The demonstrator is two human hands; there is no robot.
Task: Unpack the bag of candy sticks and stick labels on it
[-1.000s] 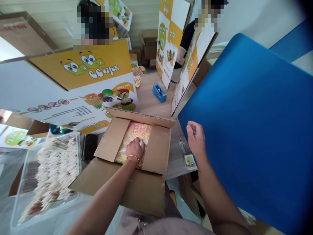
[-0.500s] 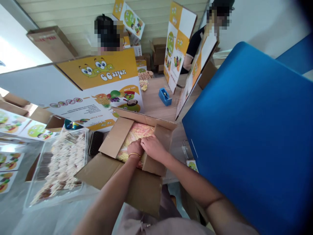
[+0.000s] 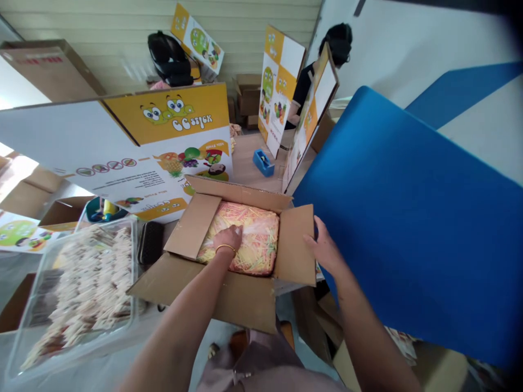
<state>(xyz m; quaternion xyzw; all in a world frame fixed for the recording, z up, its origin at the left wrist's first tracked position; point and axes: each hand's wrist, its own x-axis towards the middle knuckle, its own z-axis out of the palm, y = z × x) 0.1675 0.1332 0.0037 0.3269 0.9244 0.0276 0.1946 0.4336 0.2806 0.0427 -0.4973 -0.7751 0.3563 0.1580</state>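
An open cardboard box [image 3: 192,228] sits in front of me with its flaps folded outward. Inside it lies a clear plastic bag [image 3: 257,239] packed with thin yellow and pink sticks. My left hand [image 3: 229,238], with a bracelet on its wrist, rests on the bag's top; its fingers are curled closed on the plastic. At the right, my right hand [image 3: 326,247] grips the outer edge of the box's right flap [image 3: 295,245], its fingers partly hidden behind the cardboard.
A clear plastic tub [image 3: 133,261] of stacked pale packets stands left, beside a dark case [image 3: 151,242]. Behind the box are a printed carton panel [image 3: 122,136] and a blue tape dispenser [image 3: 263,163]. A large blue panel [image 3: 400,218] borders the right. Two people sit beyond.
My right hand has left the bag and moved right to the right flap, which now stands folded outward, uncovering more of the bag. My left hand stays on the bag. The view has shifted slightly.
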